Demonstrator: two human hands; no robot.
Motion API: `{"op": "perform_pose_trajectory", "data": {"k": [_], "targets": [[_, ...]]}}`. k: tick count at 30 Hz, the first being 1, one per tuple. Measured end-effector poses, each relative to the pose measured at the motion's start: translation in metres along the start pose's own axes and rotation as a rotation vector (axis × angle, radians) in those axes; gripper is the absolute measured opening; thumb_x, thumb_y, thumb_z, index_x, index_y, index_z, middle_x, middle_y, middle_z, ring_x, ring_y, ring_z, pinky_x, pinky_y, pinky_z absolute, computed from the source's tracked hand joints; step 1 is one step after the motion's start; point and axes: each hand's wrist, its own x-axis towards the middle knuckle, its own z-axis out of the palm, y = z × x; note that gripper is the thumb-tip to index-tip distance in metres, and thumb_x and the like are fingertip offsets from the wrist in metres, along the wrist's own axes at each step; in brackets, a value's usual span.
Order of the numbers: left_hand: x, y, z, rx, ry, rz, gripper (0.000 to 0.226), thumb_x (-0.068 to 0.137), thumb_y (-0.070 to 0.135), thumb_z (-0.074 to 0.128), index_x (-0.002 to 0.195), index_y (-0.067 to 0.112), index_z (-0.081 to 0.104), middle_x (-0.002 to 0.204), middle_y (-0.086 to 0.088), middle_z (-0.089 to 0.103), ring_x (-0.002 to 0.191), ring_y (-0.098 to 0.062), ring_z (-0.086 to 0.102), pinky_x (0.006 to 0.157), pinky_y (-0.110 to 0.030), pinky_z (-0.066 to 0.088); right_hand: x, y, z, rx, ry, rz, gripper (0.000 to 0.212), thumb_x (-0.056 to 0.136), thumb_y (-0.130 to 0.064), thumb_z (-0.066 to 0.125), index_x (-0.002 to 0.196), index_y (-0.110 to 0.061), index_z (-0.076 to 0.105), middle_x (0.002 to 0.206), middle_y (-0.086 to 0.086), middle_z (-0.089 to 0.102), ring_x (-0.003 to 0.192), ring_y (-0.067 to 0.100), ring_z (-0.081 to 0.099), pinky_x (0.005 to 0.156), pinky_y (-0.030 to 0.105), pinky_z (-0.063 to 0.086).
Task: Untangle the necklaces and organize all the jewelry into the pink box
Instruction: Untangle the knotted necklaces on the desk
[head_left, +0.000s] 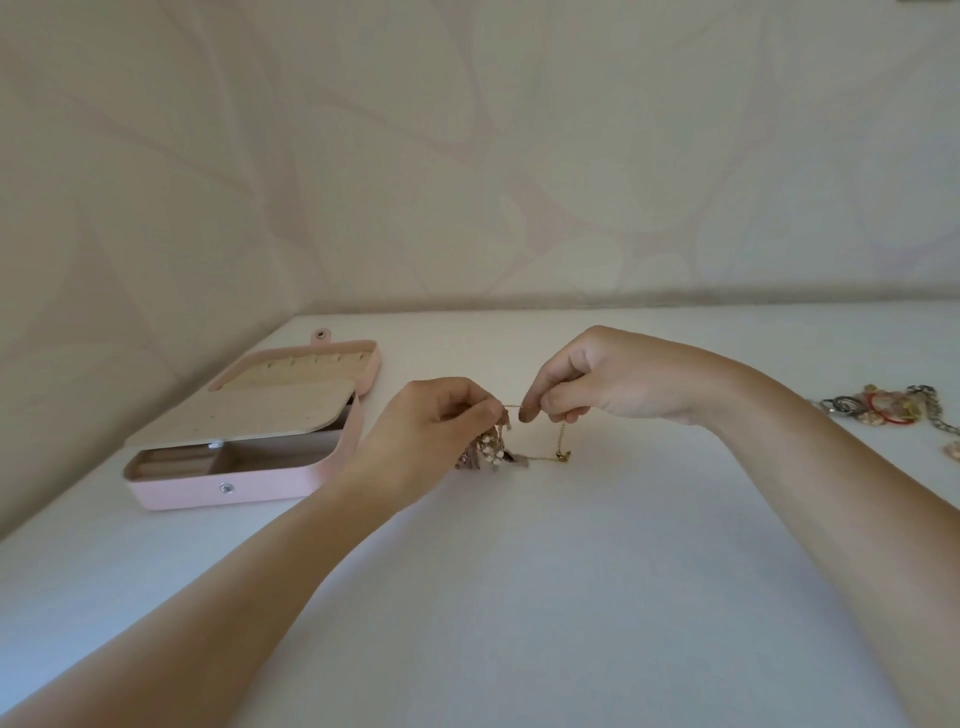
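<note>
A thin gold chain (562, 439) stretches between both hands just above the white table. My left hand (436, 421) pinches one end, and a tangled bunch of necklaces with pale beads (488, 449) hangs below its fingers. My right hand (597, 382) pinches the chain further along; a loop drops from it down to the table. The pink jewelry box (228, 491) lies open at the left, beige inside, with its lid (311, 369) folded back and a beige inner flap (249, 413) partly over the compartments.
A heap of other jewelry (888, 408), with metal links and red rings, lies at the table's right edge. A patterned wall runs behind the table (519, 597), whose left edge passes close to the box.
</note>
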Motion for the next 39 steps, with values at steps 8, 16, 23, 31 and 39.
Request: {"op": "perform_pose_trajectory", "data": {"k": [8,16,23,31,39], "targets": [[0.002,-0.004,0.000,-0.178,-0.073,-0.067,0.027,0.095,0.024,0.052,0.076,0.014,0.068,0.060,0.008,0.061,0.067,-0.022,0.056,0.070,-0.037,0.046,0.002,-0.001,-0.001,0.313,-0.035,-0.047,0.025,0.092,0.002,0.042,0.082,-0.006,0.064,0.074,0.007,0.065,0.079,0.017,0.064,0.086,0.025,0.053],[0.005,-0.007,0.002,-0.022,0.077,-0.035,0.025,0.090,0.032,0.060,0.072,0.016,0.066,0.064,0.005,0.059,0.052,-0.005,0.047,0.047,-0.008,0.034,-0.002,-0.003,-0.008,0.257,-0.025,0.009,0.017,0.091,-0.014,0.056,0.081,-0.008,0.067,0.057,-0.004,0.027,0.049,0.009,0.020,0.043,0.019,0.021],[0.010,-0.006,-0.008,-0.789,-0.070,-0.178,0.032,0.080,0.031,0.062,0.056,0.015,0.050,0.067,-0.002,0.061,0.085,-0.019,0.065,0.096,-0.036,0.044,-0.006,0.003,-0.021,0.394,0.020,0.037,0.017,0.081,-0.025,0.063,0.076,-0.009,0.065,0.052,-0.007,0.023,0.045,0.006,0.017,0.039,0.017,0.012],[0.012,-0.005,-0.009,-1.028,-0.137,-0.217,0.028,0.076,0.034,0.060,0.058,0.016,0.049,0.059,0.000,0.047,0.056,-0.015,0.053,0.069,-0.029,0.045,-0.012,0.002,-0.030,0.477,-0.032,0.084,0.022,0.073,-0.031,0.062,0.070,-0.010,0.056,0.048,-0.007,0.024,0.038,0.002,0.015,0.033,0.014,0.010],[0.011,-0.012,-0.006,-0.923,-0.297,-0.275,0.018,0.075,-0.007,0.059,0.080,0.009,0.053,0.082,-0.009,0.065,0.078,-0.024,0.067,0.062,-0.029,0.058,-0.009,0.009,-0.036,0.632,0.087,0.228,0.023,0.097,-0.023,0.045,0.077,-0.012,0.047,0.045,-0.008,0.025,0.033,0.001,0.017,0.028,0.013,0.010]]}}
